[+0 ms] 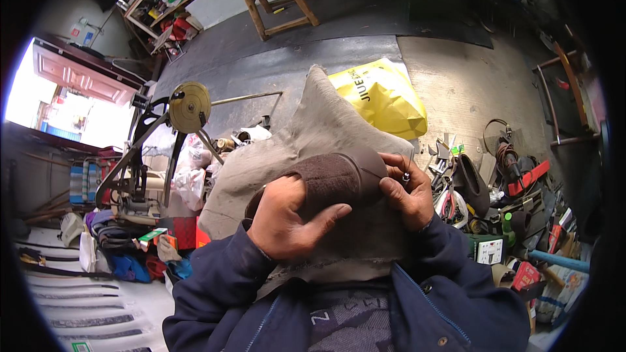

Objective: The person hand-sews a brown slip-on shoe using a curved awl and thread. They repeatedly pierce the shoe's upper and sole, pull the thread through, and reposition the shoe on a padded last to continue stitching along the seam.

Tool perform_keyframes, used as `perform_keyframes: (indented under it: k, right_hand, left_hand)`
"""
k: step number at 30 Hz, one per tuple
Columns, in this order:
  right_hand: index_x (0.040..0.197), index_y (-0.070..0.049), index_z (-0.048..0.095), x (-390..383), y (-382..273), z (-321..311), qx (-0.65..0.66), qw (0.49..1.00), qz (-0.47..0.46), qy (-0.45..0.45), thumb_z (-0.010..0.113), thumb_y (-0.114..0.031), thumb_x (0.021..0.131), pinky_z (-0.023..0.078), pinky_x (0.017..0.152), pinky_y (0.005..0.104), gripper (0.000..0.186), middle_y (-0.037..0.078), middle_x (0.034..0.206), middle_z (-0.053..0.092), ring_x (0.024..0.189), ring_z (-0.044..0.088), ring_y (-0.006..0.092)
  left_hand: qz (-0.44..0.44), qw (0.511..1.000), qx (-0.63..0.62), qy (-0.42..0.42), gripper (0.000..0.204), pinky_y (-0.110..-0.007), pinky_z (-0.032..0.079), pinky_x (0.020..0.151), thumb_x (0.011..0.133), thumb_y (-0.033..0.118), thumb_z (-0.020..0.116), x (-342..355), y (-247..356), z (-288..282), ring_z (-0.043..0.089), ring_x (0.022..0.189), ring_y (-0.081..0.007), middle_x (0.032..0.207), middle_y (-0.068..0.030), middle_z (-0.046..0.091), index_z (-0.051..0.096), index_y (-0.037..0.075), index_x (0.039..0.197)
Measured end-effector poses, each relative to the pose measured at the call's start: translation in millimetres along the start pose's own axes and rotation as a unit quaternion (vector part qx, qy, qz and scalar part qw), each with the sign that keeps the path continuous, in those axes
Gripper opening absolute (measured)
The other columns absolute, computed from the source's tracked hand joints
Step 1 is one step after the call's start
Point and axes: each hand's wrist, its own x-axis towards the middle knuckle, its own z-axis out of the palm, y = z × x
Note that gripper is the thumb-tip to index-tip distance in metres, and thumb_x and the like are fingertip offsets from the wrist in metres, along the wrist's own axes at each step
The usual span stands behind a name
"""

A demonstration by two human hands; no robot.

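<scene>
A brown shoe (332, 179) with a fuzzy fabric upper and a smooth toe cap lies across my lap, toe to the right. My left hand (283, 218) has its fingers pushed inside the shoe's opening, and its thumb presses on the outside. At the toe, my right hand (411, 192) is closed, thumb and forefinger against the toe cap's edge. Between its fingers shows a small shiny metal piece (406, 176); its kind is too small to tell. A grey cloth apron (261, 169) covers my lap under the shoe.
A yellow bag (385, 98) lies beyond my knees. To the left stands a hand-cranked machine with a round brass-coloured wheel (190, 107). Tools and a dark shoe (471, 186) crowd the floor at right. Farther off is a wooden stool (274, 0). Bags and cloths (127, 264) pile up at left.
</scene>
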Motion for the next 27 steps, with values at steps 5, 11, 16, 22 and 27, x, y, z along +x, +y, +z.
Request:
perform_keyframes:
  k: [5,11,16,22,27]
  right_hand:
    - [0.14,-0.001,0.06,7,-10,-7,-0.014,0.999,0.042,-0.013,0.073,-0.016,0.102,0.045,0.079,0.0201,0.043,-0.003,0.101,0.068,0.085,0.057,0.0043]
    - [0.136,0.001,0.057,6,-10,-4,0.024,0.998,0.06,-0.024,0.073,-0.017,0.102,0.052,0.09,0.0247,0.041,0.005,0.112,0.073,0.098,0.067,0.0093]
    - [0.137,0.002,0.051,-11,-14,7,0.06,0.998,0.035,0.004,0.074,-0.014,0.101,0.054,0.094,0.0275,0.046,0.009,0.118,0.073,0.104,0.069,0.0124]
    - [0.138,0.001,0.05,-30,-14,25,0.043,0.998,-0.006,0.049,0.077,-0.013,0.099,0.051,0.081,0.0208,0.049,0.004,0.106,0.073,0.089,0.065,0.0058]
    - [0.137,0.0,0.052,-34,4,44,0.019,0.996,-0.028,0.083,0.078,-0.012,0.098,0.041,0.068,0.0169,0.048,-0.004,0.088,0.064,0.074,0.054,-0.0001]
  left_hand:
    - [-0.063,0.997,-0.017,0.039,0.026,-0.036,0.055,0.092,0.089,0.006,0.077,4,3,4,0.072,0.101,-0.0319,0.112,-0.0186,0.075,0.073,-0.002,0.113]
    - [-0.048,0.995,-0.075,0.054,0.023,-0.036,0.054,0.094,0.089,0.004,0.074,6,-1,-1,0.073,0.103,-0.0289,0.111,-0.0181,0.075,0.073,-0.004,0.111]
    - [-0.035,0.996,-0.082,0.016,0.024,-0.036,0.054,0.096,0.089,0.003,0.073,6,-5,-2,0.072,0.103,-0.0264,0.112,-0.0167,0.076,0.073,-0.005,0.112]
    - [0.003,0.993,-0.114,-0.009,0.02,-0.032,0.054,0.092,0.097,0.009,0.071,6,-7,-7,0.07,0.1,-0.0182,0.11,-0.012,0.076,0.074,-0.005,0.11]
    - [-0.104,0.979,-0.172,0.03,0.025,-0.026,0.054,0.081,0.104,0.018,0.068,-8,-12,-7,0.066,0.088,-0.0095,0.097,-0.0025,0.076,0.075,-0.005,0.11]
